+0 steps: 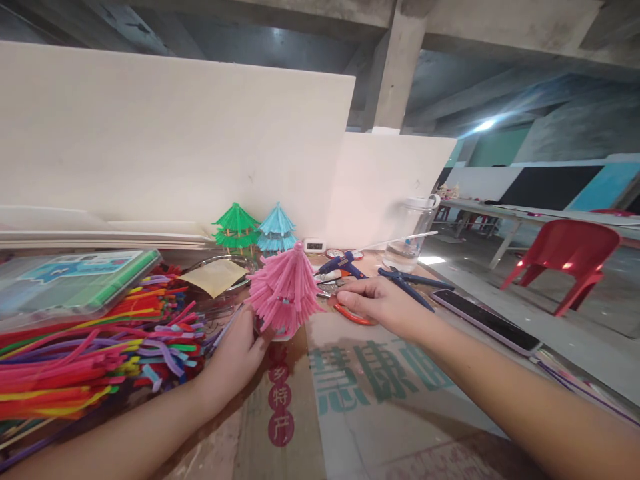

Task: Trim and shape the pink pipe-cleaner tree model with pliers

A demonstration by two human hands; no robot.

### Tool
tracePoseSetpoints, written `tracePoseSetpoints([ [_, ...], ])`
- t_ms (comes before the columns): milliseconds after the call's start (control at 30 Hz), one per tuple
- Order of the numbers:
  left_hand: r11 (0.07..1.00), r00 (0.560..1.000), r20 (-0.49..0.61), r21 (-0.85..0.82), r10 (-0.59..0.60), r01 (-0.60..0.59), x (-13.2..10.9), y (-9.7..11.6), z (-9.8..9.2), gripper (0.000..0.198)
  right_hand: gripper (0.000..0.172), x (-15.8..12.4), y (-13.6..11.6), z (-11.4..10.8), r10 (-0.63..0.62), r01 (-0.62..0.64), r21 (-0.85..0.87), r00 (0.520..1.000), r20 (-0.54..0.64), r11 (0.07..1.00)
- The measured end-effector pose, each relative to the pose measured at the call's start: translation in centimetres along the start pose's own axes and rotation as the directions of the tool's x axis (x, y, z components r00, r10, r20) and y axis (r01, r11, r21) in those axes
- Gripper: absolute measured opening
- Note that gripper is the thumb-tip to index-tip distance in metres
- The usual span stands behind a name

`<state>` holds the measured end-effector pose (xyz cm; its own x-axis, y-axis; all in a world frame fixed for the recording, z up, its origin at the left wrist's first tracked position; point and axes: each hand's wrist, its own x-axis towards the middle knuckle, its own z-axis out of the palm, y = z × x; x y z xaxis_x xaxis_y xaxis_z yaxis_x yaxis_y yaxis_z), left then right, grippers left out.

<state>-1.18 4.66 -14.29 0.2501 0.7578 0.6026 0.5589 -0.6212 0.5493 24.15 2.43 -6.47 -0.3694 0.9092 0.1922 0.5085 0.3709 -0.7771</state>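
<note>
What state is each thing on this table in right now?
pink tree, upright, left hand gripping its base
right hand, resting on orange-handled tool
green tree, upright
blue tree, upright
glue gun, lying down
bottle, upright, lid on
phone, flat, screen dark
plastic box, shut

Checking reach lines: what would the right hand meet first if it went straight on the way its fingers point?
Probably the orange tool handle, right at the fingers of the right hand; beyond it the pink tree. Depth is unclear.
</note>
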Motion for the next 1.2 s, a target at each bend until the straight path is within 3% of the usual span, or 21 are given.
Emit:
tracePoseSetpoints([
  [167,1.0,1.0,-0.005,0.011,-0.001,0.001,-0.06,-0.15,0.06,0.031,0.043,-0.05,-0.12,-0.06,-0.038,0.038,0.003,0.999,0.013,0.999],
  [400,0.999,1.0,-0.016,0.029,0.022,-0.021,0.09,0.29,-0.07,0.033,0.048,-0.01,0.5,0.0,-0.005,0.005,0.029,1.0,0.005,1.0],
  [967,1.0,1.0,0.016,0.014,-0.016,0.016,0.09,0.47,-0.17,0.032,0.04,-0.09,0.16,0.04,-0.08,0.08,0.022,0.996,0.037,0.997],
  [1200,1.0,1.0,0.001,0.018,-0.024,0.024,-0.03,0.1,-0.08,0.033,0.042,0.08,0.55,-0.14,0.01,-0.01,0.034,1.0,0.01,0.999],
])
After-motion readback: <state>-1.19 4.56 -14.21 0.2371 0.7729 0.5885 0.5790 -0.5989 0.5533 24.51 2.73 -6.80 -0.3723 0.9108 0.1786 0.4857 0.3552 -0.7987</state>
